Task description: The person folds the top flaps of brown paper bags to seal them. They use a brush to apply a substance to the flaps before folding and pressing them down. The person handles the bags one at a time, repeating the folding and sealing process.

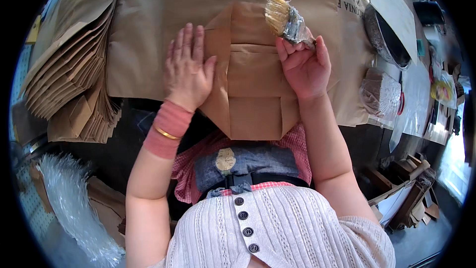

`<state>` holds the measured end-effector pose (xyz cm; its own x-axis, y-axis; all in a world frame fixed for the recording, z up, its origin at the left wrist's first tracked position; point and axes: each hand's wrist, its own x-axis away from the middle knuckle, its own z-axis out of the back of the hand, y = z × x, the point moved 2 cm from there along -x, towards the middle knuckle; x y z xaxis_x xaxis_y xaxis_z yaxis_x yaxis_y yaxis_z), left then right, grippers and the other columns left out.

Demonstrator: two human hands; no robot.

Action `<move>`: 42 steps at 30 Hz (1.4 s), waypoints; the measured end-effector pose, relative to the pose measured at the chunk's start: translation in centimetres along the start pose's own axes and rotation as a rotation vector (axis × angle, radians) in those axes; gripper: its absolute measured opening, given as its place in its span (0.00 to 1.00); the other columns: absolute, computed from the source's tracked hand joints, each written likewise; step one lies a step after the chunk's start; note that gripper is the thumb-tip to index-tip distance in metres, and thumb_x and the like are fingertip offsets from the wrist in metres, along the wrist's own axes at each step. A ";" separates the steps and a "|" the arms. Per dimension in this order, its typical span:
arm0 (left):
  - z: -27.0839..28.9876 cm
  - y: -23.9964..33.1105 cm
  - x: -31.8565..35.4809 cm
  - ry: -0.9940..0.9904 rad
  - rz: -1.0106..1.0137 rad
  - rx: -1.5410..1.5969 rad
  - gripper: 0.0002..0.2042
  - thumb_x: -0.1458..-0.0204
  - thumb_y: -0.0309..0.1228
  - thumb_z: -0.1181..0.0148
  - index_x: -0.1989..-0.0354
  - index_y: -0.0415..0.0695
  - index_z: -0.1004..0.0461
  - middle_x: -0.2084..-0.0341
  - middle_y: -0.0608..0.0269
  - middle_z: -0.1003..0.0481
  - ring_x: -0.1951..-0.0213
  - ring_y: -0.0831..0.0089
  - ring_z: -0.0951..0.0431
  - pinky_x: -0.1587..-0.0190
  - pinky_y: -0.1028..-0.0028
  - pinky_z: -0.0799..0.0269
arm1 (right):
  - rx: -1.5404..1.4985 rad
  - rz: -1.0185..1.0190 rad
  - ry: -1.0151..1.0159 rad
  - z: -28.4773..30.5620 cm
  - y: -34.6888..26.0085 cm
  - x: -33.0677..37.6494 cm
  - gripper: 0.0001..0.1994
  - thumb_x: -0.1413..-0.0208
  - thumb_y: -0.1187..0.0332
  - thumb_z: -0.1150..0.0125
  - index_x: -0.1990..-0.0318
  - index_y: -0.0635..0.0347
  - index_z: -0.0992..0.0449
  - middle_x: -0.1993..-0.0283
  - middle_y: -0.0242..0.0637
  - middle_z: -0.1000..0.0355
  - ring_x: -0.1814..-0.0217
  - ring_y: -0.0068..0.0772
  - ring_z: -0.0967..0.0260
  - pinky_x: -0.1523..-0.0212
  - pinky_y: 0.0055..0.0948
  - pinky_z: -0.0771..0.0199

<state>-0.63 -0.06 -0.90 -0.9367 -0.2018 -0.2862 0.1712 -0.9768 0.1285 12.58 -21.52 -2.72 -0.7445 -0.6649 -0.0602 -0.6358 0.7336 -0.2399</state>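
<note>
A brown paper bag (254,77) lies in front of me with its near end folded into a flat bottom and a crease across it. My left hand (190,67) rests flat on the paper at the left of that folded end, fingers stretched out and pointing away from me. My right hand (306,64) is palm up at the right side of the fold, its fingers closed round the handle of a paintbrush (292,26). The brush's pale bristles point to the far left, and its ferrule is caked with whitish paste. Most of the handle is hidden by the hand.
Folded paper bags (74,64) are stacked at the left. On the right stand a dark round basin (389,37), a plastic-wrapped block (380,92) and a knife (396,131). Clear plastic strands (74,208) hang at the lower left; a box of scraps (404,193) sits at the lower right.
</note>
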 end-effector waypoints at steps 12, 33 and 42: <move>2.8 1.5 4.0 -0.289 -0.240 0.061 0.41 0.47 0.53 0.46 0.29 0.43 0.50 0.30 0.45 0.51 0.29 0.50 0.52 0.29 0.54 0.59 | 0.121 -0.059 0.125 -1.2 0.3 0.9 0.17 0.32 0.61 0.57 0.46 0.61 0.28 0.61 0.39 0.22 0.56 0.31 0.25 0.42 0.43 0.29; -0.6 -0.5 -4.7 -0.205 -0.423 -0.014 0.35 0.42 0.52 0.51 0.29 0.47 0.48 0.31 0.41 0.51 0.30 0.49 0.53 0.28 0.57 0.60 | 2.353 0.104 -0.742 -10.1 -5.2 7.9 0.19 0.60 0.71 0.38 0.56 0.68 0.26 0.57 0.40 0.28 0.61 0.39 0.27 0.64 0.29 0.22; 0.2 -0.2 -5.1 -0.142 -0.448 -0.036 0.30 0.41 0.48 0.50 0.34 0.43 0.39 0.35 0.42 0.42 0.31 0.52 0.46 0.30 0.60 0.52 | 1.937 0.029 -0.771 -9.7 -1.1 10.1 0.14 0.48 0.71 0.37 0.55 0.69 0.24 0.60 0.44 0.25 0.64 0.39 0.24 0.67 0.31 0.22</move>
<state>4.04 1.17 0.75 -0.9528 0.2499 -0.1725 -0.2517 -0.9677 -0.0116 3.72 -27.67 6.36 -0.2044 -0.9441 -0.2587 0.7366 0.0257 -0.6758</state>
